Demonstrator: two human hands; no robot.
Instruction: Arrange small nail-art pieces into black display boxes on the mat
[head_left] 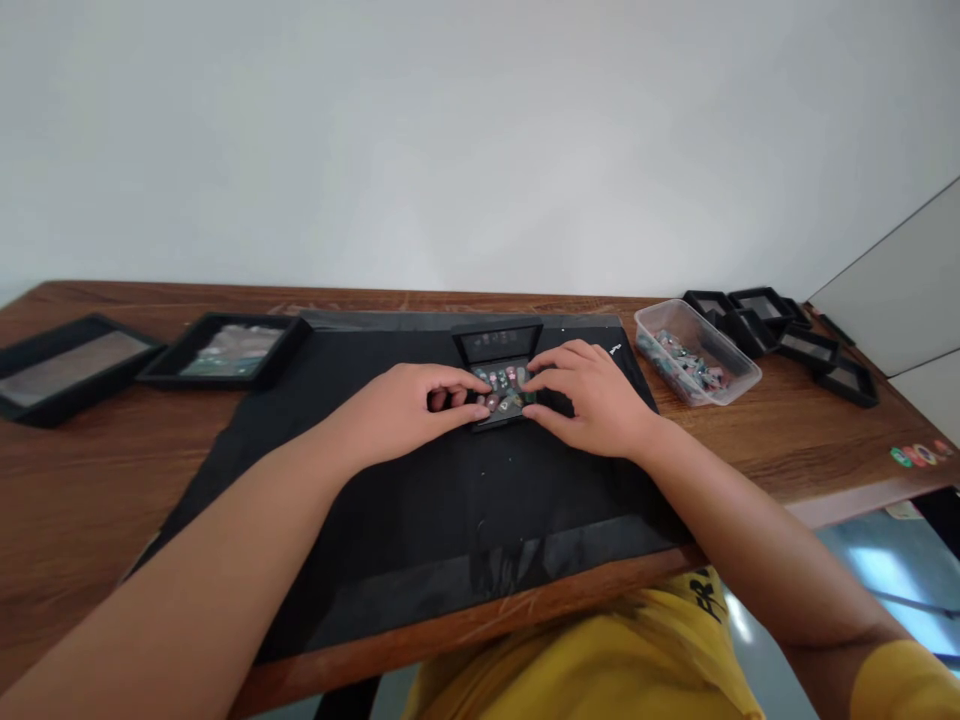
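Open box, hands at both sides

A small black hinged box with an upright lid [499, 345] sits near the middle of the tabletop, between the bare left hand [412, 405] and the bare right hand [596, 400]. Small pink, green and pale glossy pieces [511, 373] already lie spread inside it. With the lid raised and fingertips at the contents, the arranging looks well under way but unfinished. Each grip is narrow, thumb and index finger a little apart at the box's sides; whether either pinches a piece cannot be told. Plenty of similar-looking pieces remain in a clear rectangular plastic tub [724, 390] to the right.

The box rests on a large black sheet [420, 530], scuffed along its near edge, which covers much of the brown wood-grain tabletop [90, 480]. Two shallow black rectangular trays [217, 380] sit at the left; a cluster of smaller black boxes [750, 333] fills the far right corner. Round coloured stickers [922, 455] mark the right edge. Behind rises a plain pale grey wall [450, 150]; below, a shiny light floor [885, 560] shows beside a yellow garment [600, 660].
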